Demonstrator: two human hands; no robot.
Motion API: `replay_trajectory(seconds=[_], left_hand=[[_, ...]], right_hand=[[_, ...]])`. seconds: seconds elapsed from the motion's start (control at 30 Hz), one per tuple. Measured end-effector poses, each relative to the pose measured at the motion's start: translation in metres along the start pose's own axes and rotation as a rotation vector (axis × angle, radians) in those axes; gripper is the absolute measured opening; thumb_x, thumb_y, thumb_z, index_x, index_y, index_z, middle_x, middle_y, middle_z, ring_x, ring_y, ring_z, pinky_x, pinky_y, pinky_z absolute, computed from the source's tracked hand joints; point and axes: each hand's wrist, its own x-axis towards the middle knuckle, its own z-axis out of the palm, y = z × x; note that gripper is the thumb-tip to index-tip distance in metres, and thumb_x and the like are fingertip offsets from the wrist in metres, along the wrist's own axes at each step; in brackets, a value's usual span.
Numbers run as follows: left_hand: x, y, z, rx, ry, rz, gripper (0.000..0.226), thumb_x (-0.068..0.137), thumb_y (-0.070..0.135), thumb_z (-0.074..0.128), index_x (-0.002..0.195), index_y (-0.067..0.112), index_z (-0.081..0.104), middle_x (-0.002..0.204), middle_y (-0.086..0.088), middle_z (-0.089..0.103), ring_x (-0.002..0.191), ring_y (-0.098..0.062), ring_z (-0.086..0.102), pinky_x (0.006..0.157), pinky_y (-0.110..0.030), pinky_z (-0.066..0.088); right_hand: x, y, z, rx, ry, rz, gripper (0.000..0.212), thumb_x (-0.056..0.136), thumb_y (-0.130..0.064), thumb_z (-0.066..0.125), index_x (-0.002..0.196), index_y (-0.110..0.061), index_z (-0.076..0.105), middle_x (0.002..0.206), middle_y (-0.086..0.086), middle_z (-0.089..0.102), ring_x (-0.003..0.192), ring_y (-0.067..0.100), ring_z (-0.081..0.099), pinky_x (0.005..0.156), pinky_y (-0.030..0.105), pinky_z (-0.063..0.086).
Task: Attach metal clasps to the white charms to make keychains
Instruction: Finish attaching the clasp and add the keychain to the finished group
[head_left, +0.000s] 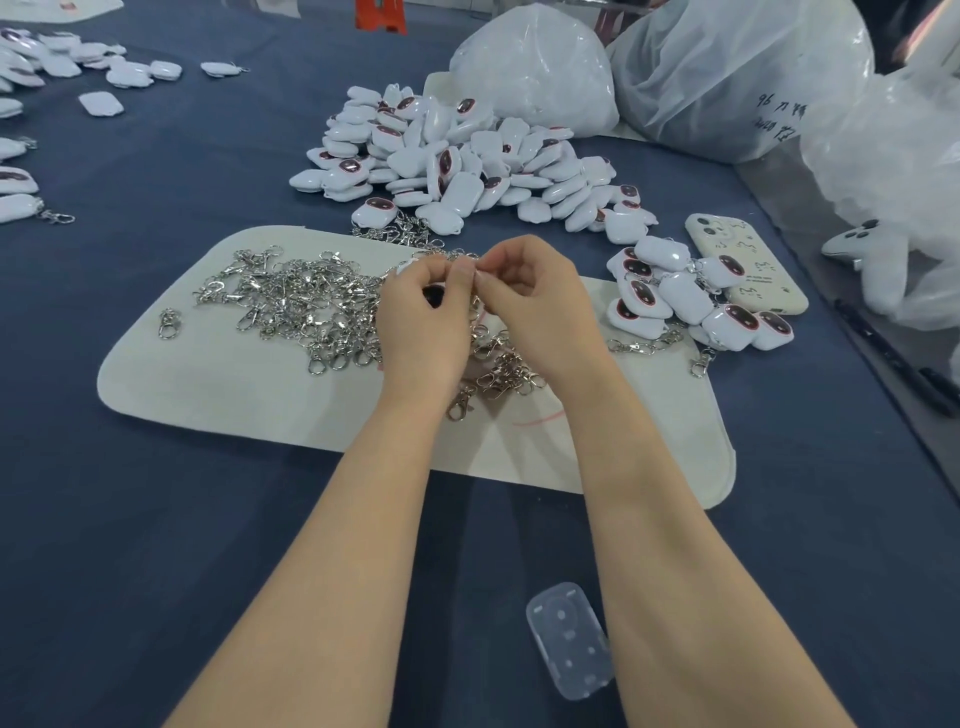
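**Piecework bench in an assembly workshop**

We're at a hand-assembly bench. White charms (457, 156) are heaped on the blue-covered table (156, 519), metal clasps (301, 301) lie tangled on a pale mat (234, 395), and bulk plastic bags (727, 67) are stacked behind.

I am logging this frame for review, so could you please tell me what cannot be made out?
Head view:
The charm in the left hand is mostly hidden by its curled fingers.
What the right hand pinches is covered by its own fingertips.
The writing on the plastic bag is too blurred to read.
Left-edge charms are cut off.
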Motion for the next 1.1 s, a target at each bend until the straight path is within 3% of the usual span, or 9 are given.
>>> replay_trajectory(seconds=[0.17, 0.3, 0.4, 0.53, 0.6, 0.77, 0.9, 1.1], left_hand=[[0.0005, -0.0016, 0.0013, -0.104, -0.046, -0.039, 0.027, 0.094, 0.014, 0.054, 0.071, 0.026, 0.062, 0.049, 0.018, 0.054, 0.049, 0.004, 0.047, 0.056, -0.011, 0.038], [-0.0005, -0.001, 0.0021, -0.038, -0.067, 0.005, 0.025, 0.089, 0.009, 0.059, 0.074, 0.029, 0.062, 0.072, 0.013, 0.062, 0.058, 0.007, 0.053, 0.061, -0.01, 0.041], [0.0006, -0.0027, 0.0018, 0.032, -0.07, 0.017, 0.011, 0.09, 0.013, 0.059, 0.084, 0.021, 0.064, 0.1, -0.001, 0.065, 0.078, -0.005, 0.058, 0.078, -0.022, 0.046], [0.002, -0.0033, 0.0023, 0.088, -0.045, 0.014, 0.005, 0.092, 0.018, 0.057, 0.092, 0.019, 0.062, 0.111, -0.008, 0.06, 0.081, -0.008, 0.056, 0.085, -0.024, 0.045], [0.0021, -0.0035, 0.0022, 0.142, -0.016, 0.034, 0.004, 0.093, 0.019, 0.056, 0.091, 0.02, 0.059, 0.11, -0.002, 0.053, 0.076, 0.0, 0.051, 0.08, -0.015, 0.038], [0.0003, -0.0053, 0.0032, 0.26, 0.006, 0.108, 0.011, 0.094, 0.016, 0.054, 0.098, 0.012, 0.063, 0.111, 0.001, 0.044, 0.076, -0.004, 0.049, 0.068, -0.001, 0.032], [-0.001, -0.0069, 0.0038, 0.305, 0.015, 0.133, 0.012, 0.095, 0.015, 0.052, 0.099, 0.009, 0.062, 0.115, -0.003, 0.046, 0.085, -0.014, 0.052, 0.071, -0.009, 0.03], [-0.0016, -0.0084, 0.0037, 0.335, 0.031, 0.178, 0.014, 0.095, 0.014, 0.051, 0.098, 0.005, 0.061, 0.116, -0.006, 0.047, 0.069, -0.004, 0.046, 0.069, -0.01, 0.031]], right_hand=[[0.0022, 0.0016, 0.0, 0.03, 0.078, 0.06, 0.009, 0.087, -0.01, 0.063, 0.083, -0.015, 0.057, 0.077, 0.0, 0.062, 0.077, 0.018, 0.061, 0.084, 0.043, 0.053], [0.0021, 0.0015, -0.0008, 0.057, 0.106, 0.084, 0.013, 0.088, -0.008, 0.061, 0.08, -0.018, 0.056, 0.084, 0.008, 0.066, 0.082, 0.025, 0.063, 0.086, 0.044, 0.052], [0.0019, 0.0009, -0.0023, 0.079, 0.064, 0.088, 0.006, 0.089, -0.007, 0.059, 0.087, -0.012, 0.057, 0.087, 0.012, 0.065, 0.084, 0.029, 0.063, 0.087, 0.046, 0.052], [0.0017, 0.0015, -0.005, 0.031, 0.002, 0.039, 0.017, 0.088, 0.001, 0.053, 0.098, -0.013, 0.056, 0.09, 0.0, 0.06, 0.085, 0.012, 0.056, 0.084, 0.028, 0.049], [0.0019, 0.0028, -0.0051, -0.054, 0.033, 0.002, 0.024, 0.086, 0.003, 0.05, 0.1, -0.016, 0.057, 0.095, -0.006, 0.06, 0.089, 0.009, 0.056, 0.083, 0.018, 0.045], [0.0037, 0.0047, -0.0013, -0.078, 0.091, -0.043, 0.009, 0.086, -0.007, 0.061, 0.091, -0.014, 0.061, 0.081, -0.012, 0.061, 0.073, 0.0, 0.056, 0.072, 0.012, 0.046], [0.0035, 0.0071, 0.0025, -0.114, 0.097, -0.066, 0.01, 0.084, -0.007, 0.063, 0.085, -0.015, 0.058, 0.073, -0.014, 0.057, 0.063, -0.003, 0.05, 0.065, 0.009, 0.042], [0.0023, 0.0053, 0.0027, -0.086, 0.082, -0.05, 0.008, 0.084, -0.006, 0.063, 0.087, -0.013, 0.059, 0.075, -0.011, 0.058, 0.068, 0.003, 0.053, 0.066, 0.011, 0.044]])
